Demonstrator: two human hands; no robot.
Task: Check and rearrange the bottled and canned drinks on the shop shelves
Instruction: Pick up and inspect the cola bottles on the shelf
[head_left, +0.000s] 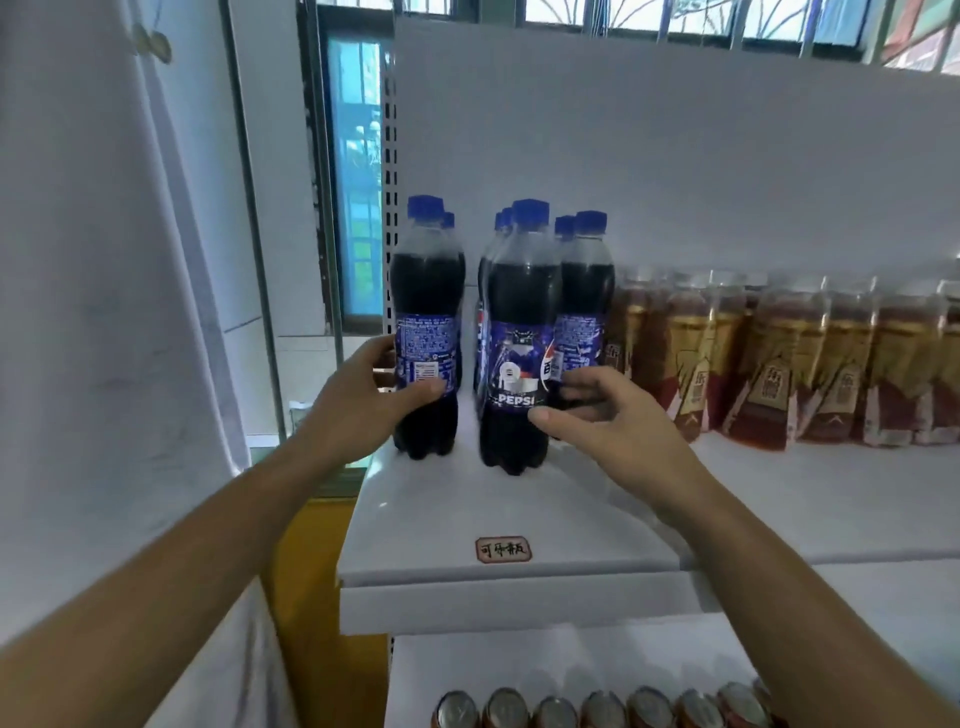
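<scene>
Below both hands, a row of cans (597, 709) stands on the lower shelf. Between the forearms a small label tag (503, 549) lies on the white upper shelf (415, 525). The left hand (363, 400) grips the left bottle (427, 332), thumb across its label. The right hand (608, 410) holds the Pepsi bottle (519, 338), thumb on its front, fingers curled round its right side. Both stand upright, apart. Just behind the right hand's fingers stand more cola bottles (584, 301); to its right, blurred tea bottles (779, 364) line the shelf
</scene>
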